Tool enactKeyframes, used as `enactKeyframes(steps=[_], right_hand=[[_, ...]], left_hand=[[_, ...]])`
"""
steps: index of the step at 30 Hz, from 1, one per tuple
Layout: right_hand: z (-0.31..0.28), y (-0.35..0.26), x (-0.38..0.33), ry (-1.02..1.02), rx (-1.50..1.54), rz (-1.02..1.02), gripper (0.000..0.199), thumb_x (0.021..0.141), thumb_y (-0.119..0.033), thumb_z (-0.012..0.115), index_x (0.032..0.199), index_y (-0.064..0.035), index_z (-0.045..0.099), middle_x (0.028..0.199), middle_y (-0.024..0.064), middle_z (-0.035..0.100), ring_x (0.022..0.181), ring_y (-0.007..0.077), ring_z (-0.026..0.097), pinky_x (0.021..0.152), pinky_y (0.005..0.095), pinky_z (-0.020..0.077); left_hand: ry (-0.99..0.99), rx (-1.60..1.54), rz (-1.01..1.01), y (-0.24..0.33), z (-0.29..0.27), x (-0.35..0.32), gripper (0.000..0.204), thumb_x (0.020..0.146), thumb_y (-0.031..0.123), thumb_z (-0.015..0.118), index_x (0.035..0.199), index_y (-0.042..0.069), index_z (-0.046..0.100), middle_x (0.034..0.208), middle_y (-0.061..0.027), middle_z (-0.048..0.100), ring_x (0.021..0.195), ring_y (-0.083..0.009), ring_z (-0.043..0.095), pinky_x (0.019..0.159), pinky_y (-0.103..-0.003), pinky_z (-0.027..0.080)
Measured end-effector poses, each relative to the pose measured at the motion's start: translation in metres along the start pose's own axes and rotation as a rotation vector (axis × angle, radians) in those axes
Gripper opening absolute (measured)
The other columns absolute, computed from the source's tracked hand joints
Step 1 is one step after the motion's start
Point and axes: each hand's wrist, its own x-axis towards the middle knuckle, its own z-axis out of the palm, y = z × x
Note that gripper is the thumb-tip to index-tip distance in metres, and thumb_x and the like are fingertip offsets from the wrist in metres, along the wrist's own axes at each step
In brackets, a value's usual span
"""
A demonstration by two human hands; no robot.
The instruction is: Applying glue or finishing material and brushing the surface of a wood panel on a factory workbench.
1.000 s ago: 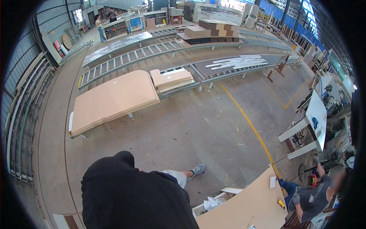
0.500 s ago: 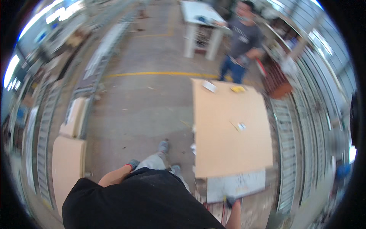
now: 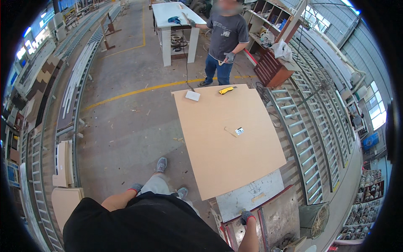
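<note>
My right hand (image 3: 247, 216), in a grey glove with a red cuff, is at the front edge of a marked white board (image 3: 235, 206). Its fingers look curled, with a small yellowish bit at their tips that I cannot make out. Low beside my body is my gloved left hand (image 3: 136, 187), its fingers too small and partly hidden to read. A large tan panel (image 3: 228, 147) lies over the white board. On the panel are a yellow utility knife (image 3: 227, 90), a small white block (image 3: 192, 95), a thin wooden strip (image 3: 230, 132) and a small printed label (image 3: 239, 131).
Beyond the panel a co-worker (image 3: 226, 38) stands beside a white table (image 3: 168, 17) carrying a blue power tool (image 3: 174, 19). Roller conveyors (image 3: 300, 138) run along the right. More tan panels (image 3: 63, 201) sit at left. A bin (image 3: 315, 220) stands at lower right.
The view has turned right, so the panel and co-worker appear farther left, and the picture is sharper. My right hand stays by the white board's front edge.
</note>
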Motion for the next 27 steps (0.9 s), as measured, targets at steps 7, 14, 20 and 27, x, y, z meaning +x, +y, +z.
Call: enactKeyframes(steps=[7, 14, 20, 27], right_hand=[[-0.046, -0.057, -0.072, -0.196, 0.841, 0.421, 0.047, 0.097, -0.042, 0.045, 0.062, -0.0119, 0.055, 0.051, 0.0061, 0.052, 0.040, 0.0215, 0.046, 0.039, 0.0383, 0.0309], [-0.073, -0.043, -0.048, -0.355, 0.694, 0.385, 0.032, 0.094, -0.036, 0.053, 0.082, -0.0117, 0.069, 0.069, 0.0053, 0.065, 0.053, 0.0191, 0.060, 0.046, 0.0350, 0.0444], [-0.041, -0.035, -0.059, 0.112, 0.206, 0.568, 0.029, 0.094, -0.035, 0.053, 0.093, -0.0130, 0.071, 0.085, 0.0057, 0.070, 0.069, 0.0198, 0.066, 0.053, 0.0365, 0.0494], [0.030, -0.042, -0.041, 0.470, -0.637, 0.528, 0.035, 0.091, -0.024, 0.056, 0.122, -0.0166, 0.069, 0.129, 0.0033, 0.065, 0.111, 0.0234, 0.067, 0.080, 0.0426, 0.0558]], left_hand=[[-0.121, 0.133, -0.102, 0.005, -0.065, 0.021, 0.045, 0.090, 0.046, 0.048, 0.121, 0.019, 0.067, 0.121, -0.0161, 0.065, 0.115, -0.0360, 0.060, 0.096, -0.044, 0.049], [-0.093, 0.508, 0.177, -0.069, -0.145, 0.047, 0.033, 0.086, 0.033, 0.055, 0.105, 0.014, 0.072, 0.111, -0.0178, 0.068, 0.104, -0.0393, 0.065, 0.087, -0.047, 0.052], [-0.564, 0.509, 0.399, 0.044, -0.321, 0.025, 0.023, 0.081, 0.019, 0.059, 0.095, 0.009, 0.074, 0.096, -0.0184, 0.071, 0.084, -0.0348, 0.069, 0.075, -0.043, 0.054], [-0.587, 0.965, 0.575, 0.047, -0.336, 0.157, 0.027, 0.077, 0.020, 0.062, 0.097, 0.007, 0.074, 0.091, -0.0172, 0.072, 0.086, -0.0302, 0.071, 0.073, -0.041, 0.055]])
